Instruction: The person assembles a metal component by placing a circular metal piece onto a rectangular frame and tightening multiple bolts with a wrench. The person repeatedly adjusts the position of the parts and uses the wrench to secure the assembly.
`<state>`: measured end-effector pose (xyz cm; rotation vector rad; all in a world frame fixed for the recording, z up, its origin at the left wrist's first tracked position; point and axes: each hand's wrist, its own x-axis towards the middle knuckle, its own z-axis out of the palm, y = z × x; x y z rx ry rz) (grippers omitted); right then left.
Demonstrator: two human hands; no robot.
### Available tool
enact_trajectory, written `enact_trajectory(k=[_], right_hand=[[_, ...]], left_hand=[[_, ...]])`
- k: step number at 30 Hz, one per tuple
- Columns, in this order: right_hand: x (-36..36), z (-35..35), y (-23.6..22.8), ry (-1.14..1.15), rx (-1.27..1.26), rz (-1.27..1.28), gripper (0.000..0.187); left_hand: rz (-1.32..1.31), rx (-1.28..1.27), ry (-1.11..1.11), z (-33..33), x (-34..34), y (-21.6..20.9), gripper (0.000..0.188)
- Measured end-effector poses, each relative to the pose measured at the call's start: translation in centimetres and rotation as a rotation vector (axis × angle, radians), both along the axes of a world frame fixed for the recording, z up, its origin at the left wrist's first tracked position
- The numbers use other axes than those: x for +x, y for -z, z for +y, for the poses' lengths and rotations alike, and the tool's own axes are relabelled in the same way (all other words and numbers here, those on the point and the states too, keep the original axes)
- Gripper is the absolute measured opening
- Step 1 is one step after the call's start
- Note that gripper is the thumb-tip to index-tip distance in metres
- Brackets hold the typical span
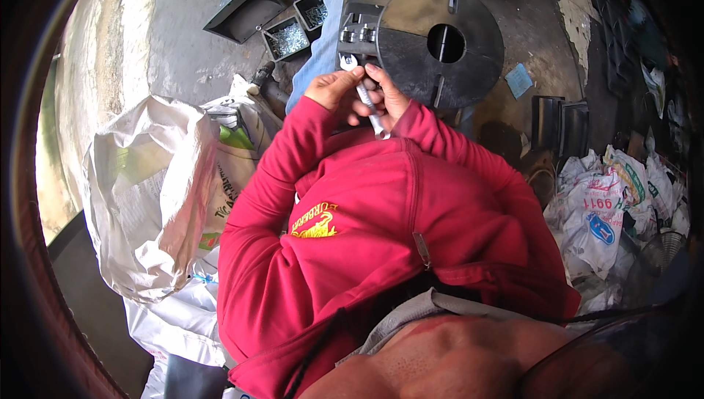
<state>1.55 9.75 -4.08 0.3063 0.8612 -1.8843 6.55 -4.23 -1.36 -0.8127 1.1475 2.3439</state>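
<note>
In the head view, near the top centre, both bare hands met over a silver wrench (366, 97) in front of the jacket (418, 201). The wrench lay slantwise, open end up and to the left, ring end down near the jacket's front. Left hand (331, 91): thumb and finger pinched the wrench just below its open end. Right hand (392, 97): fingers bent close beside the handle, thumb pointing toward the open end; whether it gripped the wrench or only rested against it, could not tell.

Just beyond the hands stood a round black disc (477, 39) with a centre hole and narrow slots, a tan patch on its upper part. At its left edge was a dark metal plate (350, 45) carrying bolts (357, 34). A blue cloth (312, 69) lay left of the plate.

Farther left, two small bins (287, 39) held small shiny metal parts; a larger black tray (246, 12) stood near them. A blue slip of paper (518, 81) lay right of the disc. A big white sack (147, 208) stood by the left arm; plastic bags (598, 212) were heaped on the right.
</note>
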Motion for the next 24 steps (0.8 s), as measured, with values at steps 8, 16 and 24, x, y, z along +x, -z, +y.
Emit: enact_trajectory(k=[8,16,24], right_hand=[[-0.5,0.1,2.6,-0.026,-0.133,-0.032,0.027],[-0.4,0.2,2.2,-0.025,-0.185,-0.039,0.025],[-2.1,3.8,2.4,-0.174,-0.191,-0.198,0.062]], left_hand=[[0.047,-0.378,0.393,-4.8,-1.5,-0.8,0.030],[0.161,-0.851,0.813,-7.5,-4.8,-3.1,0.034],[0.250,-0.802,0.559,-8.2,-1.8,-4.7,0.022]])
